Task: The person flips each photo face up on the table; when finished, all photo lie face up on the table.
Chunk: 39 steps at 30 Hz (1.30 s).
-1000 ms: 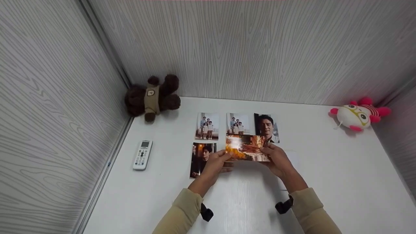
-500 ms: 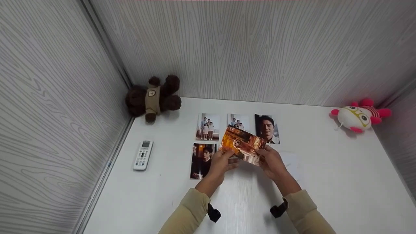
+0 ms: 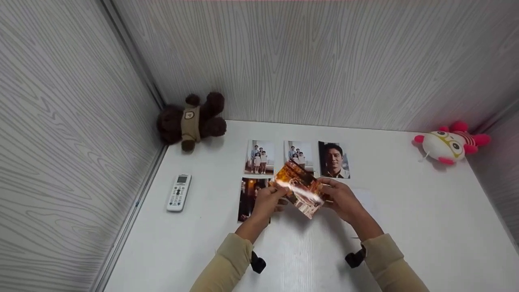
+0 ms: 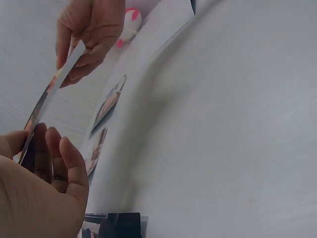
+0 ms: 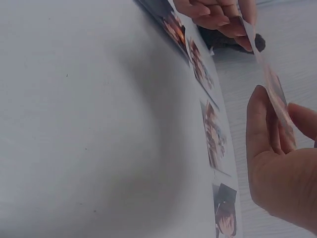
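In the head view a glossy photo print (image 3: 300,188) with an orange and brown autumn scene is held diagonally, one corner pointing down toward the person. My left hand (image 3: 267,202) pinches its left corner, thumb on the picture side and fingers behind. At the opposite edge my right hand (image 3: 340,200) pinches the print between thumb and fingers. The left wrist view has the print (image 4: 52,91) nearly edge-on and raised above the table, its white back showing. Glare hides part of the picture. Below the left hand lies a dark portrait photo (image 3: 247,200), partly covered by it.
Behind the hands lie two family photos (image 3: 259,157) (image 3: 298,150) and a portrait photo (image 3: 334,160) in a row. A pale sheet (image 3: 367,200) is beside the right forearm. A white remote (image 3: 178,192), brown teddy bear (image 3: 190,121) and pink-and-white plush toy (image 3: 446,144) sit farther out.
The print has turned clockwise from level to diagonal, and its lower corner has come nearer the person. Both hands keep hold of it, with small shifts in position.
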Available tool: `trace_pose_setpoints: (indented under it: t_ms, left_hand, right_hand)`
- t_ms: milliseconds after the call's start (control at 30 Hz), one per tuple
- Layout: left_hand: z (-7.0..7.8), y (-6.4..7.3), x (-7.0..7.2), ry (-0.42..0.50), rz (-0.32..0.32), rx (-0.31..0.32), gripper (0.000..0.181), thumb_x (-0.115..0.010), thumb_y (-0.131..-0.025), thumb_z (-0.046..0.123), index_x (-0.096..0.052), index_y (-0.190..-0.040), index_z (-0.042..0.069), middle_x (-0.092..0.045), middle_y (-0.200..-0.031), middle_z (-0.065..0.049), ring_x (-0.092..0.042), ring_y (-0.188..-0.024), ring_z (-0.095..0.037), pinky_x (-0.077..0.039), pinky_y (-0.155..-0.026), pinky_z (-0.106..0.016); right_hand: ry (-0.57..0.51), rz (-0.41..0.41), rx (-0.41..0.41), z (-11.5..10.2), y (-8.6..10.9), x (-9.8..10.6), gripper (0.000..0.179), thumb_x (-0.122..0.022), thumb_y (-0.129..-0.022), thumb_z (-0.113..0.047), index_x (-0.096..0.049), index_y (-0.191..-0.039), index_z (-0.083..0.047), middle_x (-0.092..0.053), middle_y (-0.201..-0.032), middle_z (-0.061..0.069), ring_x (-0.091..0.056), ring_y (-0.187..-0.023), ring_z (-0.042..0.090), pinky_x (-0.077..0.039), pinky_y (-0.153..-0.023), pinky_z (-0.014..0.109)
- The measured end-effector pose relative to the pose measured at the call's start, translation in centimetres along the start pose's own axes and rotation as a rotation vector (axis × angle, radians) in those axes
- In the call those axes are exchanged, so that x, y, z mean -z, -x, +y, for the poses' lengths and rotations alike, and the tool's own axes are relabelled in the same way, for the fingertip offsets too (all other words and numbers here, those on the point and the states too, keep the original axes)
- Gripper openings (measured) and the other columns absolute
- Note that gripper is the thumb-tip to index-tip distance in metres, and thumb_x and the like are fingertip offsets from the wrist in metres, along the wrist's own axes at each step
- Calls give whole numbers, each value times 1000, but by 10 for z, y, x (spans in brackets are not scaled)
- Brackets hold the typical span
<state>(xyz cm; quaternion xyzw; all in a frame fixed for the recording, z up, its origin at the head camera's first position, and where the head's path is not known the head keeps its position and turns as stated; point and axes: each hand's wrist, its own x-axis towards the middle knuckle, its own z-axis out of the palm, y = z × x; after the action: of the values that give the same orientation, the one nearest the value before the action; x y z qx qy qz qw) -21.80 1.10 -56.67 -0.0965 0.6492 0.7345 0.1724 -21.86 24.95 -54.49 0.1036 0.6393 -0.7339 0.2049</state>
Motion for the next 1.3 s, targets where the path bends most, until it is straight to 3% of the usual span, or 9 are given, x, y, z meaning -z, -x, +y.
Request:
trace_pose_setpoints:
  t_ms: [133, 267, 500, 600, 667, 833, 1000, 1167, 1300]
  left_hand:
    - [1, 0, -1, -131, -49, -18, 27, -76, -92, 31, -75, -94, 4, -75, -92, -9, -74, -84, -31, -63, -72, -41]
    - [4, -2, -2, -194, -83, -14, 27, -73, -93, 30, -75, -94, 4, -76, -91, -10, -74, -86, -32, -63, -73, -41]
    - [6, -6, 1, -162, -101, 26, 30, -69, -97, 30, -63, -83, 5, -71, -105, -13, -75, -85, -32, -64, -76, -41]
    - [5, -9, 1, -132, -95, 36, 27, -67, -99, 28, -59, -80, 11, -67, -102, -6, -73, -73, -23, -64, -71, -36]
    - [4, -11, 0, -142, -86, 31, 25, -66, -99, 27, -59, -82, 11, -61, -88, -1, -65, -64, -14, -61, -66, -32]
    - [0, -15, -3, -166, -72, 46, 23, -65, -99, 26, -71, -108, 5, -59, -84, 0, -51, -66, -11, -52, -60, -27]
    - [-1, -15, -6, -128, -92, 110, 45, -63, -101, 30, -59, -140, 8, -67, -124, -9, -63, -83, -14, -56, -72, -29]
    - [-3, -15, -8, -70, -100, 149, 46, -58, -104, 26, -54, -146, 8, -59, -141, -18, -71, -101, -26, -61, -84, -37]
    - [-5, -15, -8, -54, -99, 166, 47, -56, -105, 25, -51, -147, 4, -55, -146, -22, -69, -113, -34, -61, -90, -40]
  right_hand:
    - [57, 4, 1, 2, 0, -2, 43, -61, -102, -19, -54, -141, -2, -68, -112, 3, -68, -90, 14, -57, -74, 29]
    - [101, -9, 0, 6, 0, -4, 45, -61, -101, -15, -52, -142, 2, -70, -107, 3, -68, -89, 13, -57, -74, 28]
    - [121, -46, -7, 13, 1, -8, 45, -57, -103, -15, -49, -144, 3, -69, -111, 4, -68, -94, 14, -57, -78, 29]
    - [100, -79, -4, 17, 2, -9, 46, -55, -104, -14, -46, -146, 4, -70, -111, 4, -69, -95, 15, -58, -80, 31]
    - [90, -91, -5, 20, 2, -8, 46, -55, -105, -15, -45, -146, 4, -70, -111, 4, -70, -96, 16, -59, -81, 32]
    - [97, -82, -23, 29, 1, -8, 44, -52, -105, -12, -44, -144, 5, -68, -115, 7, -69, -97, 17, -59, -81, 33]
    - [73, -9, -38, 34, -1, -9, 42, -46, -106, -9, -42, -146, 4, -65, -122, 13, -68, -98, 17, -58, -81, 32]
    - [68, 49, -49, 38, -4, -10, 48, -43, -106, -8, -36, -152, 2, -59, -135, 21, -66, -105, 18, -57, -84, 31]
    - [58, 35, -71, 39, -6, -11, 52, -42, -107, -11, -29, -156, 2, -51, -146, 25, -62, -115, 22, -55, -90, 32]
